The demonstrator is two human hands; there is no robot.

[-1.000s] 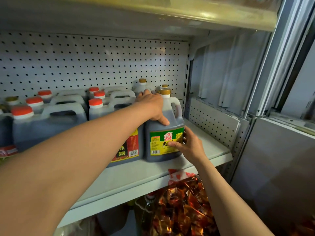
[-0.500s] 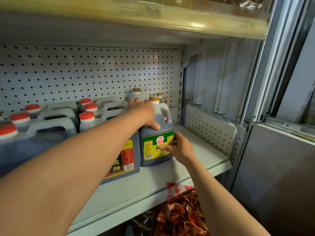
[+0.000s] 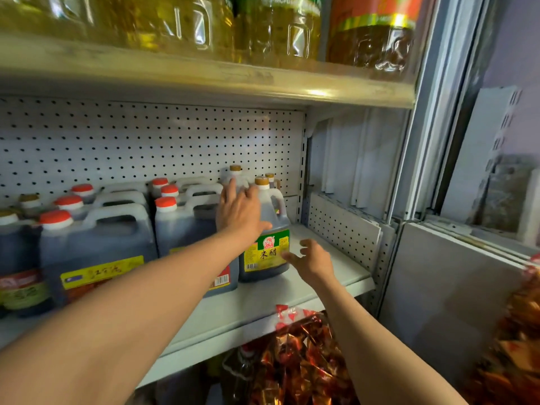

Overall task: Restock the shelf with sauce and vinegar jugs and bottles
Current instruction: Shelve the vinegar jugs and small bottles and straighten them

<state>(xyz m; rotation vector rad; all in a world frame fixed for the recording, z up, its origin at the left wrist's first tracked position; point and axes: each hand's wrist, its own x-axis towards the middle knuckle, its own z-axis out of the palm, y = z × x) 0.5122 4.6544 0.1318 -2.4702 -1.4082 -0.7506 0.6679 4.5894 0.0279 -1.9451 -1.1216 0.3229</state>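
Note:
A dark vinegar jug point(image 3: 267, 252) with a gold cap and a green-and-yellow label stands upright on the white shelf point(image 3: 257, 299), at the right end of the row. My left hand point(image 3: 239, 213) lies flat against its upper left shoulder, fingers straight and pointing toward the back. My right hand point(image 3: 311, 260) hovers by the jug's lower right corner with loosely spread fingers; whether a fingertip touches the label is unclear. Several dark sauce jugs with red caps point(image 3: 96, 247) fill the shelf to the left.
Two more gold-capped jugs point(image 3: 235, 173) stand behind against the pegboard back wall point(image 3: 146, 141). The shelf above point(image 3: 204, 80) carries yellow oil bottles point(image 3: 263, 24). Red-gold foil packs point(image 3: 295, 361) sit below. A metal upright point(image 3: 420, 141) bounds the right.
The left hand's fingers straightened from their grip over the jug's top. My right hand came off the label and drew slightly right. The camera tilted up.

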